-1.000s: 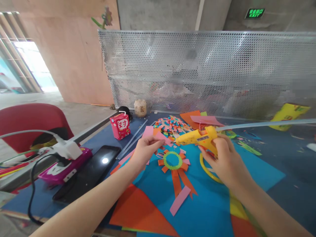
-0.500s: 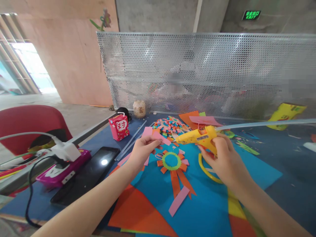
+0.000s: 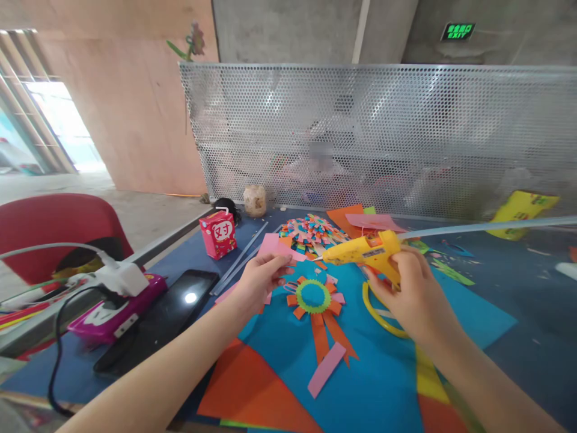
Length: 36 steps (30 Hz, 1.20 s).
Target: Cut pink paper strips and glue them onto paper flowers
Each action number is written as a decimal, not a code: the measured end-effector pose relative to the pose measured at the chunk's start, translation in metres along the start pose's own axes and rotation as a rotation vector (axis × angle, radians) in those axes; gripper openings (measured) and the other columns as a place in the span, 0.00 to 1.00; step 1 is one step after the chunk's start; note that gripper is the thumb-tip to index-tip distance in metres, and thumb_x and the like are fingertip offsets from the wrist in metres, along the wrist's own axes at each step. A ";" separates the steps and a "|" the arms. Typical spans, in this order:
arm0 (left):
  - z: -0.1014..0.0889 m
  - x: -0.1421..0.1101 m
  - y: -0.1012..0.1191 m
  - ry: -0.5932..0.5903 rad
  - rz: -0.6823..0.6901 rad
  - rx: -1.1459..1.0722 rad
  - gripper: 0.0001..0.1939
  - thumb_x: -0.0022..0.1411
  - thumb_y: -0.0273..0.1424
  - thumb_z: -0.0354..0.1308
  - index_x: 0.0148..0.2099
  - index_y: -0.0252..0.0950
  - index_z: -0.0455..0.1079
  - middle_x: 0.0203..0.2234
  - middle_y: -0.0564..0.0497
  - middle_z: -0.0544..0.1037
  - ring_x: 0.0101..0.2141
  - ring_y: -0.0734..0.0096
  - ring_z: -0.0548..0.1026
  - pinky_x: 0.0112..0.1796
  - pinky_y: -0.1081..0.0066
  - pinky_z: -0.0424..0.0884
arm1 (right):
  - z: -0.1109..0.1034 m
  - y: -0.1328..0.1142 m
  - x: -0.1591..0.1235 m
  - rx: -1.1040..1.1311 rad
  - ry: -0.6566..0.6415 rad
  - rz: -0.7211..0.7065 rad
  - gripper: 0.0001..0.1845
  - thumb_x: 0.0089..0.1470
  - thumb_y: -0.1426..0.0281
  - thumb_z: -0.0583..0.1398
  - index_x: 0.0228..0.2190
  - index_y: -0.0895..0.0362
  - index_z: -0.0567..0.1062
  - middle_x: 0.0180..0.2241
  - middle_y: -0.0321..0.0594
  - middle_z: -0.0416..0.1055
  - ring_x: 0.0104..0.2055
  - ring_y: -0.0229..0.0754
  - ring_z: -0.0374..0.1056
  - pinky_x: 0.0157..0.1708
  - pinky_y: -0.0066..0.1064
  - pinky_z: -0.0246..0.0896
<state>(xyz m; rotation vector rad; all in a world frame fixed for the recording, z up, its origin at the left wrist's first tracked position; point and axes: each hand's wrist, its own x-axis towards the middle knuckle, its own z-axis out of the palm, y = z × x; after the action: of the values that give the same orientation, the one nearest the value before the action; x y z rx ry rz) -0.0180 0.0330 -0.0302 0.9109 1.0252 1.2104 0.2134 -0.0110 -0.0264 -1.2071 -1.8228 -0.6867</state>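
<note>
Near centre, the paper rosette (image 3: 315, 299) lies flat on the blue sheet (image 3: 383, 373), ribbons trailing nearward. The left hand (image 3: 261, 278) pinches a pink paper strip (image 3: 276, 246) between thumb and fingers, presenting its edge to the nozzle. The right hand (image 3: 410, 288) wraps closed around the glue gun (image 3: 365, 252); its long axis runs horizontally, nozzle pointing left, glue stick (image 3: 487, 227) extending right.

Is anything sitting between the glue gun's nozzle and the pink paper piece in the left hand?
Nothing visible. The right hand holds the yellow glue gun with its nozzle aimed straight at the pink paper piece pinched in the left hand; only open air shows between them, above the paper rosette.
</note>
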 end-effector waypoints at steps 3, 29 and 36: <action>0.001 0.000 0.000 -0.006 -0.014 -0.020 0.12 0.39 0.33 0.64 0.27 0.31 0.69 0.23 0.50 0.75 0.21 0.80 0.70 0.20 0.80 0.63 | 0.001 0.001 0.000 -0.021 0.018 0.007 0.11 0.50 0.66 0.56 0.30 0.55 0.57 0.35 0.46 0.62 0.35 0.46 0.64 0.25 0.31 0.64; 0.001 -0.002 -0.003 -0.055 0.121 0.222 0.11 0.42 0.35 0.63 0.26 0.32 0.71 0.20 0.51 0.73 0.21 0.78 0.68 0.21 0.78 0.62 | 0.000 -0.005 0.000 0.035 -0.032 0.019 0.09 0.51 0.66 0.54 0.30 0.55 0.57 0.35 0.48 0.62 0.36 0.48 0.65 0.28 0.35 0.65; 0.002 -0.003 -0.001 -0.048 0.118 0.221 0.10 0.42 0.35 0.62 0.25 0.33 0.71 0.18 0.52 0.72 0.21 0.78 0.68 0.21 0.79 0.61 | -0.003 -0.007 0.001 0.015 -0.039 -0.043 0.07 0.52 0.68 0.53 0.29 0.54 0.56 0.36 0.48 0.63 0.37 0.49 0.66 0.25 0.34 0.65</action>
<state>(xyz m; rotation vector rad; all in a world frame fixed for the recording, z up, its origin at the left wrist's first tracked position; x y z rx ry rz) -0.0160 0.0297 -0.0306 1.1816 1.0934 1.1822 0.2079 -0.0152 -0.0238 -1.1820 -1.8881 -0.6772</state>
